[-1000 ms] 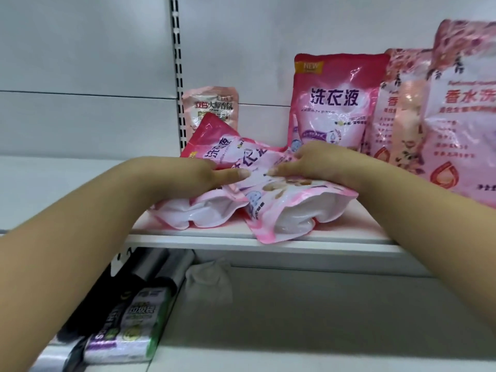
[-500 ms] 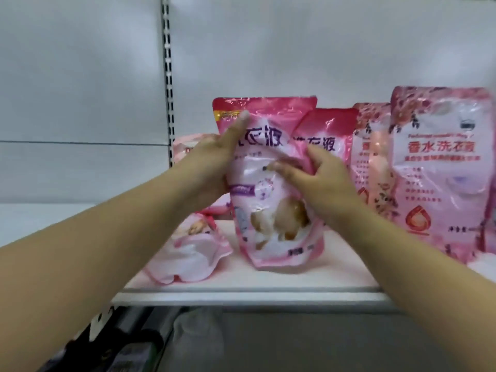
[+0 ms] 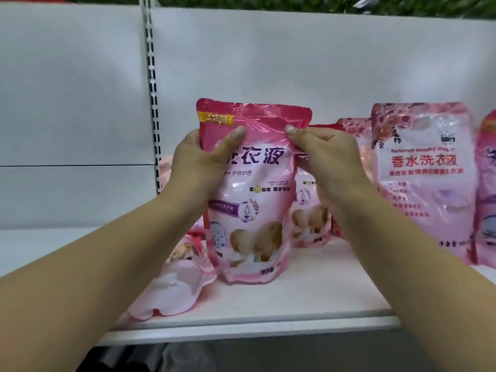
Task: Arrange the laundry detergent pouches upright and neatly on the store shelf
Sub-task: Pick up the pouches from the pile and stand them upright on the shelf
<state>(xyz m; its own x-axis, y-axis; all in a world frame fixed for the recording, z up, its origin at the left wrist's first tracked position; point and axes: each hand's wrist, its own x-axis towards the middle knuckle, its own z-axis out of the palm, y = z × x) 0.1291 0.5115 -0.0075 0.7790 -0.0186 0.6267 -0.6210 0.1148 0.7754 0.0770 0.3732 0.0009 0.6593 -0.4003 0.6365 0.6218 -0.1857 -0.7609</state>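
Overall, a white store shelf (image 3: 308, 296) with a white back panel (image 3: 295, 63) and a slotted upright (image 3: 152, 89) at left; green foliage shows above the panel's top edge.

Stock on the shelf:
- Front pouch (image 3: 249, 200): pink, dark-pink top band marked NEW, purple Chinese lettering. Standing upright, its base on the shelf near the front edge.
- Second pouch (image 3: 308, 221): same design, upright just behind and right of the front pouch, mostly hidden by the right hand.
- Fallen pouch (image 3: 174, 288): lying flat at left, its pale base gusset toward the camera, just beside the front pouch's lower left corner.
- Large pouch (image 3: 426, 181): floral pink, red lettering, upright at right, well apart from the front pouch. Another like it stands behind it; a further pouch is cut off at the right edge.

Hands:
- Left hand (image 3: 198, 165): closed around the front pouch's upper left edge, thumb pressed across its face, fingers hidden behind.
- Right hand (image 3: 327, 159): pinching the front pouch's upper right edge, thumb tip on the dark top band, fingers curled behind.

Both forearms are bare.
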